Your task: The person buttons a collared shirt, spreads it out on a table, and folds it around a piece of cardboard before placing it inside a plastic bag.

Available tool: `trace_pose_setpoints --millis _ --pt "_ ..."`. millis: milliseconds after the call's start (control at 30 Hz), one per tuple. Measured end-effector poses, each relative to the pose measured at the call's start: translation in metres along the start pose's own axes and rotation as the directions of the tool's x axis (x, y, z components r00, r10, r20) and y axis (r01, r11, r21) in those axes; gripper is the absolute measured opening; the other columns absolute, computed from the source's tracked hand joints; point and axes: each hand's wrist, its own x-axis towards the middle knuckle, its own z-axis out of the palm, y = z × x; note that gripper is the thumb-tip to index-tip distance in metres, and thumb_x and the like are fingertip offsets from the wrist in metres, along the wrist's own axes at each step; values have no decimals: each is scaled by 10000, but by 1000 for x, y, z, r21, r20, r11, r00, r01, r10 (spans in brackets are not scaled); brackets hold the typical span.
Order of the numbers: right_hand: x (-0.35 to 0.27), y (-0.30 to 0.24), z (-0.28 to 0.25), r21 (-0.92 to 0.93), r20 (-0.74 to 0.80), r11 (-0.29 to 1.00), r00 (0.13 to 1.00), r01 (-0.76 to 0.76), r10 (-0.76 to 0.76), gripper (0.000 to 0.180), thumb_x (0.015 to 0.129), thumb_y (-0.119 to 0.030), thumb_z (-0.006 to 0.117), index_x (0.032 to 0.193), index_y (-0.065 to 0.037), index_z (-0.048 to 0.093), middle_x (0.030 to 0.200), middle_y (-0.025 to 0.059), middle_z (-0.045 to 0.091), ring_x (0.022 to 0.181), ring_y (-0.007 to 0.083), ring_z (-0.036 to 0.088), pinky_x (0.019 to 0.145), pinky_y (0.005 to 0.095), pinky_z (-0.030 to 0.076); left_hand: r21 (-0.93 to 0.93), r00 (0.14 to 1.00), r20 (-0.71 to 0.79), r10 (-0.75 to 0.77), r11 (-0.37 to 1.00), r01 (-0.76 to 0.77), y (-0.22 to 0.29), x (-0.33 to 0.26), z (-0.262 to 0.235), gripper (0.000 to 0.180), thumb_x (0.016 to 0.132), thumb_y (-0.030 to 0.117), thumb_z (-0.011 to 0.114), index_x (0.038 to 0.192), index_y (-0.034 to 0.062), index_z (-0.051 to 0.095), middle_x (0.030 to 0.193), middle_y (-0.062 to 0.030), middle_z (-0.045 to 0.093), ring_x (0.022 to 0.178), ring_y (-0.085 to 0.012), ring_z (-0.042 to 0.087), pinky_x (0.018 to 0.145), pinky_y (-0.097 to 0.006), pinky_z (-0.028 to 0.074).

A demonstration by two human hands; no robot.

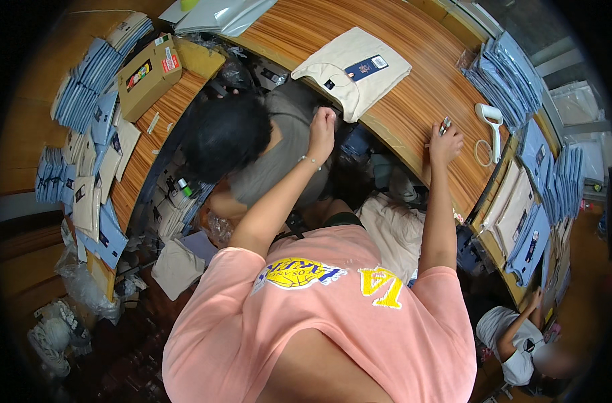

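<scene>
A folded cream T-shirt [386,64] lies on the wood-grain table [427,101], with a dark blue hang tag [368,68] on its front. My left hand [322,131] is raised just off the table's near edge, beside the shirt's collar end. Its fingers are pressed together, and whatever they may pinch cannot be made out. Further right, my right hand [445,144] is by the table's near edge, closed around a small metal tool [445,126] that is mostly hidden by the fingers.
A white lint roller [491,127] and a thin ring [482,153] lie right of my right hand. Bagged blue shirts [504,80] are stacked at the right. A cardboard box [150,77] stands at the left. One person [279,141] bends close before me; another [521,342] is at lower right.
</scene>
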Motion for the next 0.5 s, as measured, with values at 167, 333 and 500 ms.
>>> trace_pose_setpoints --millis 167,333,500 --pt "0 15 17 -3 95 994 990 106 -105 453 835 -407 564 1176 -110 535 1046 143 512 994 338 486 780 484 407 -167 992 -21 -124 979 119 23 -25 -13 114 914 99 429 851 6 453 782 -136 522 736 -265 519 705 -350 422" --pt "-5 16 21 107 39 973 977 206 -211 419 837 -357 564 1177 -113 536 1036 139 520 972 329 497 765 470 397 -67 999 28 -19 998 21 23 -49 -14 144 861 89 446 769 -22 444 730 -155 444 682 -296 467 631 -361 383" --pt "-5 17 15 162 47 966 976 203 -213 388 835 -329 564 1149 -102 542 1039 147 526 990 325 500 775 470 392 77 886 415 -208 978 194 35 -63 -4 170 839 121 565 772 -8 478 754 -146 455 712 -280 478 640 -349 390"
